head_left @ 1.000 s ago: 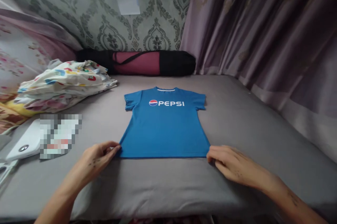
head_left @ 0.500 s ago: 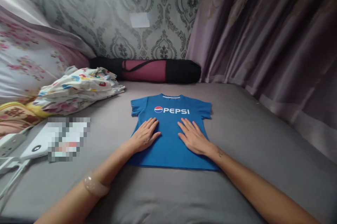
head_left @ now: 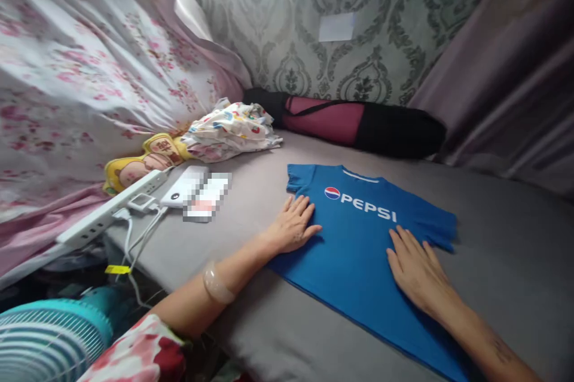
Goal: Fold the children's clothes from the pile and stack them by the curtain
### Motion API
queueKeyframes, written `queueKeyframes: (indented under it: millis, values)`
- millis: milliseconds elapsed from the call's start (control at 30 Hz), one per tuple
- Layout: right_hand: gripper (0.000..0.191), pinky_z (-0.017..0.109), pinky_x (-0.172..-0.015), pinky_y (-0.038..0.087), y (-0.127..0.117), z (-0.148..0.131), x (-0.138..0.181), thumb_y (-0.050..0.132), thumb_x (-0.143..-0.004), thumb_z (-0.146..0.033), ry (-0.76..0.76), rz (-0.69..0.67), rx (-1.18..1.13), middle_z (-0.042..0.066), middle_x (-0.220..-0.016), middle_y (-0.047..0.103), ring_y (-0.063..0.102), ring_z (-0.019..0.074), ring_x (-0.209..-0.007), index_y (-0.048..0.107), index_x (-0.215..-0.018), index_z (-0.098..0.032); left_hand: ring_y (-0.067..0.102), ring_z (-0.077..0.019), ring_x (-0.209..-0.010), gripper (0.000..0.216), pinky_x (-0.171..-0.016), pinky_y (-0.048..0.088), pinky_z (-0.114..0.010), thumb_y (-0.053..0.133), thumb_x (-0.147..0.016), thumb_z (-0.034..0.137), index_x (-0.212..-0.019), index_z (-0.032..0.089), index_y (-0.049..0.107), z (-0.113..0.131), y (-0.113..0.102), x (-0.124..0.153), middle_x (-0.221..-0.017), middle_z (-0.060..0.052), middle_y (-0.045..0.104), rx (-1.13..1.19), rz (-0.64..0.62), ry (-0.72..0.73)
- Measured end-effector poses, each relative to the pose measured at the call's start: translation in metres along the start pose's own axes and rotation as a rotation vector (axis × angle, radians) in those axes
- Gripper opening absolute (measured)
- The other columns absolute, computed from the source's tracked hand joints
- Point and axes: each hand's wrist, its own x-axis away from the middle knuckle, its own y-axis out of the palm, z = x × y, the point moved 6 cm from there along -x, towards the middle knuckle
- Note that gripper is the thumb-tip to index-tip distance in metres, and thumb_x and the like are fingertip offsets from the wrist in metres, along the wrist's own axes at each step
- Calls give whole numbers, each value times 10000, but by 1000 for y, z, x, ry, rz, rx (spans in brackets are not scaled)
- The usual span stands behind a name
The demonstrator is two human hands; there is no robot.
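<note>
The left hand point(head_left: 293, 229) was open, palm down at the side edge of a blue T-shirt point(head_left: 350, 262), fingers straight and thumb out over the cloth. The right hand point(head_left: 415, 268) was open too, fingers spread, palm down below the last letters of the PEPSI print point(head_left: 361, 204). The T-shirt lay flat, front up, under and between both hands, its neck beyond them, on a grey sheet point(head_left: 251, 202). A pale bracelet point(head_left: 216, 283) circled the left arm. Beyond the left hand, to its left, lay a flat item point(head_left: 208, 198) too blurred to tell, a white device point(head_left: 182, 188) and a power strip point(head_left: 96, 220). Farther beyond that hand was a heap of printed cloth point(head_left: 233, 128); past both hands, a black and pink bag point(head_left: 325, 122) lay by the wall point(head_left: 287, 17).
</note>
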Motion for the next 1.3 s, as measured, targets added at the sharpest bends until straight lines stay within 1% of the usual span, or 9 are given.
queueKeyframes:
  millis: [133, 200, 400, 533, 667, 900, 1033, 1167, 1300]
  values:
    - [602, 526, -1149, 248, 1, -49, -6, 241, -973, -480, -216, -73, -111, 87, -1554, 285, 239, 262, -1431, 324, -1493, -189, 214, -289, -1446, 749, -1173, 178, -460, 203, -953, 616, -1459, 79, 333, 0, 1, 10, -1532, -202, 293, 64, -4, 29]
    - [606, 538, -1148, 242, 5, -63, -16, 253, -973, -500, -263, -97, -137, 75, -1557, 280, 228, 258, -1435, 292, -1505, -212, 199, -282, -1451, 754, -1173, 184, -440, 213, -950, 621, -1467, 81, 317, -1, 3, 12, -1541, -199, 269, 77, -9, 45]
    - [620, 544, -1154, 193, 22, -73, -80, 191, -983, -467, -193, -129, -86, 116, -1555, 274, 207, 258, -1441, 309, -1492, -134, 201, -294, -1449, 737, -1177, 167, -439, 247, -952, 607, -1461, 79, 324, -4, 5, 13, -1541, -205, 265, 83, 24, 80]
    - [622, 546, -1152, 172, 26, -95, -122, 189, -990, -455, -171, -115, -77, 138, -1561, 242, 186, 266, -1446, 290, -1495, -107, 206, -305, -1447, 721, -1167, 182, -456, 250, -952, 603, -1458, 96, 332, -5, 6, 14, -1538, -200, 279, 94, 46, 85]
    - [609, 532, -1160, 141, 31, -117, -157, 169, -996, -439, -179, -144, -111, 128, -1579, 187, 148, 257, -1455, 260, -1508, -121, 199, -306, -1448, 715, -1167, 176, -463, 249, -952, 602, -1456, 103, 338, -5, 7, 14, -1538, -199, 279, 112, 37, 81]
    - [636, 558, -1153, 118, 43, -125, -219, 145, -987, -473, -116, -190, -113, 108, -1584, 185, 135, 279, -1454, 251, -1513, -131, 191, -324, -1448, 653, -1163, 192, -496, 289, -954, 578, -1469, 179, 338, -3, 4, 15, -1552, -176, 262, 148, 39, 95]
    - [645, 581, -1140, 121, 48, -123, -249, 124, -986, -476, -50, -169, -79, 120, -1568, 238, 166, 296, -1441, 272, -1501, -118, 179, -336, -1447, 658, -1167, 189, -499, 288, -955, 576, -1478, 180, 320, -2, 1, 16, -1555, -188, 245, 159, 23, 96]
    - [640, 610, -1124, 114, 53, -121, -264, 130, -979, -494, 3, -146, -81, 120, -1560, 261, 192, 301, -1429, 318, -1483, -148, 168, -336, -1450, 649, -1171, 176, -492, 264, -966, 558, -1477, 162, 317, -1, -4, 17, -1552, -203, 237, 165, 9, 89]
    - [639, 616, -1121, 108, 55, -120, -267, 138, -974, -507, 22, -133, -98, 109, -1562, 262, 196, 298, -1429, 320, -1485, -170, 191, -342, -1444, 643, -1165, 182, -493, 262, -970, 549, -1471, 150, 325, -1, -7, 17, -1542, -216, 252, 155, 2, 81]
